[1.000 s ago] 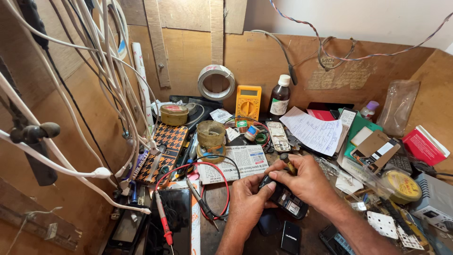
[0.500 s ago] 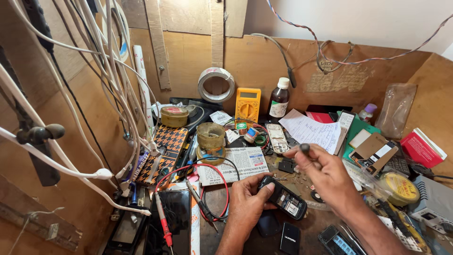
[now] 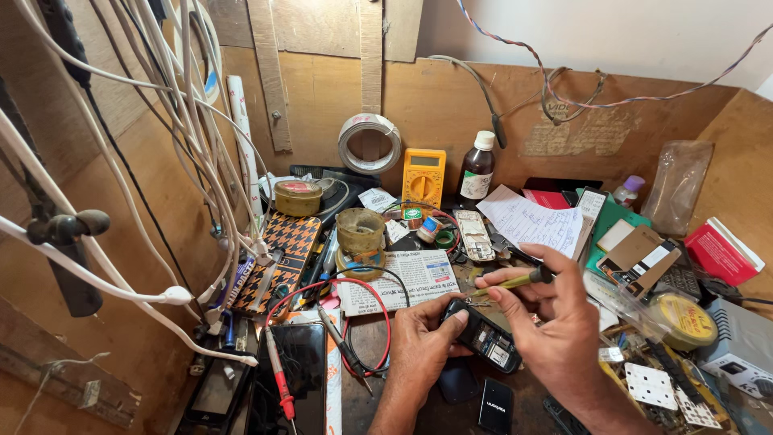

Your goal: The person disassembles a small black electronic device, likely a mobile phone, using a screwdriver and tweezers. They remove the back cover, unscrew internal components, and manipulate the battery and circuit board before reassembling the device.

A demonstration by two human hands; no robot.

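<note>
Since the earlier frame, right hand (image 3: pixel 564 322) has dropped from its raised spot near the papers back toward the phone, now bringing a yellow-handled screwdriver (image 3: pixel 515 280) with it. Left hand (image 3: pixel 423 338) has kept its hold throughout.

Head view, only view:
- Left hand: grasping a small black phone (image 3: pixel 483 338), open-backed, thumb laid along its near end. Phone tilted, far end toward right hand.
- Right hand: pinching the screwdriver between thumb and fingers; tool lies nearly level, dark end pointing away to the right, yellow end over the phone's upper edge. Whether the tip touches the phone — cannot tell.
- Just beyond left hand: folded newspaper scrap (image 3: pixel 403 278), red and black probe leads (image 3: pixel 362 322) looping across it.
- Farther past the hands: yellow multimeter (image 3: pixel 423 179) leaning on the back board, brown bottle (image 3: pixel 477 173) beside it, tape roll (image 3: pixel 369 143) hung above.
- Right of right hand: round yellow tin (image 3: pixel 684 318), handwritten sheet (image 3: pixel 531 221) farther back.
- Near side of left hand: a second dark phone (image 3: pixel 495 407) flat on the bench.
- Left wall: white cables (image 3: pixel 161 121) hanging.
</note>
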